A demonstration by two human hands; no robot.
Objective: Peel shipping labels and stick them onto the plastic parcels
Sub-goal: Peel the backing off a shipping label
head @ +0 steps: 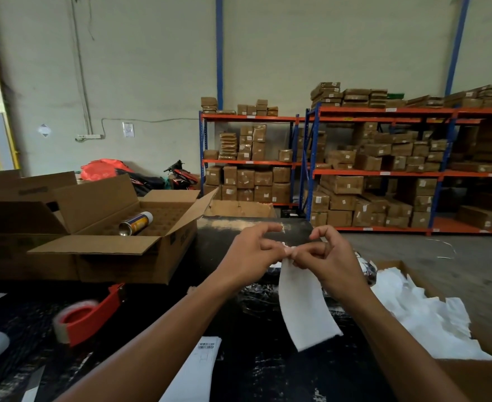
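Note:
A white shipping label [305, 306] hangs down in front of me, its blank side toward the camera. My left hand [253, 253] and my right hand [328, 256] both pinch its top edge, fingertips meeting at one corner. A stack of printed labels [198, 364] lies on the black table near the front edge, partly under my left forearm. A black plastic parcel [256, 297] lies on the table beneath my hands, mostly hidden by them and the label.
An open cardboard box [163, 250] with a spray can [136, 224] inside stands at the left. A red tape dispenser [88, 317] lies in front of it. At the right, a box [471, 375] holds white peeled backing papers [430, 311]. Shelves of cartons stand behind.

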